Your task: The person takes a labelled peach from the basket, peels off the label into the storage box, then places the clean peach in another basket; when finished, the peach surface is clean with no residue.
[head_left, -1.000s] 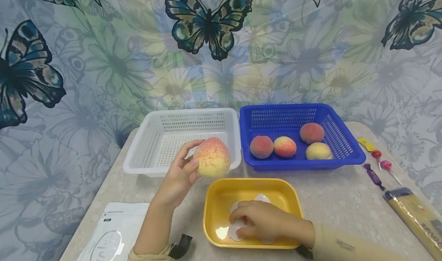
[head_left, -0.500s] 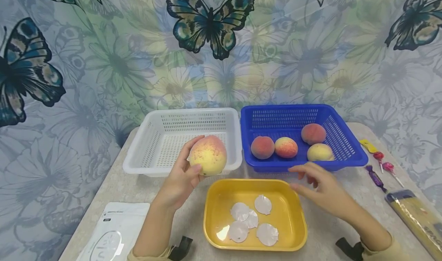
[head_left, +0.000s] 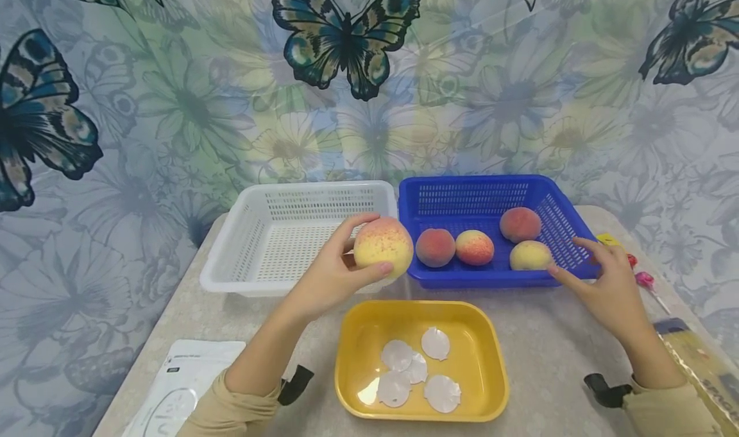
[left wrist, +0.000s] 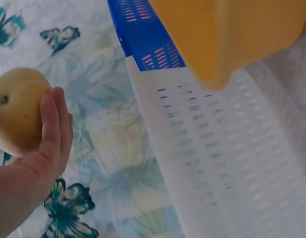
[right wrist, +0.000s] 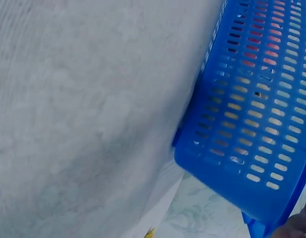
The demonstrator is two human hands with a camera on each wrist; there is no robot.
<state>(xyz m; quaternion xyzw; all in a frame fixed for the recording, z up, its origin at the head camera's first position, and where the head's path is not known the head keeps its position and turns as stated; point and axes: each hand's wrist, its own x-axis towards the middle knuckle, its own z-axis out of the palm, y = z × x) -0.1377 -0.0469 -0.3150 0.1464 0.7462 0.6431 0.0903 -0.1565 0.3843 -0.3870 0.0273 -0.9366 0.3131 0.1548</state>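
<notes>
My left hand (head_left: 329,273) grips a yellow-and-red peach (head_left: 383,247) above the front right corner of the white basket (head_left: 242,283). The left wrist view shows this peach (left wrist: 19,111) between thumb and fingers. Over the front right corner of the blue basket (head_left: 462,276), my right hand (head_left: 612,289) has its thumb and fingers spread. Its thumb tip is close to a yellow peach (head_left: 530,256) at the rim; whether they touch I cannot tell. Beside that lie two red peaches (head_left: 435,248) and a speckled peach (head_left: 475,248). Only fingertips (right wrist: 294,225) show in the right wrist view.
In front stands a yellow tray (head_left: 421,416) holding several round whitish discs (head_left: 442,393). A white pouch (head_left: 179,385) lies at the left. Lollipops (head_left: 644,280) and a gold packet (head_left: 701,366) lie at the right edge. A butterfly-print cloth (head_left: 369,135) hangs behind.
My right hand has left the yellow tray and moved right and up to the blue basket's corner. The left hand has carried its peach a little to the right.
</notes>
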